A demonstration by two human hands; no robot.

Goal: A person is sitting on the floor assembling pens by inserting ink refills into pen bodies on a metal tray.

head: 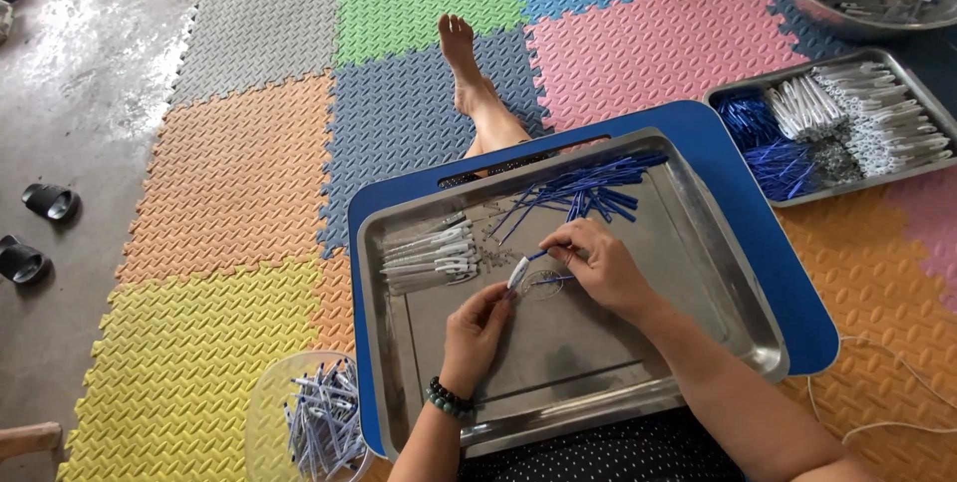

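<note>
Your hands work over a shallow rectangular steel tray (698, 273) that sits on a blue plastic board (768, 243); its raised rim runs close on all sides. There is bare tray floor below and to the right of your hands.

Your left hand (477, 327) is pinched narrow on the white pen barrel (518, 271), tip pointing up-right. Your right hand (596, 265) is closed on a thin blue refill (536, 255), its end at the barrel mouth. The two hands are almost touching.

A row of white barrels (431, 255) lies just left of your left hand. A loose pile of blue refills (583, 193) lies just above your right hand. A clear plastic tub of finished pens (319, 417) sits off the board, lower left of your left wrist.
</note>
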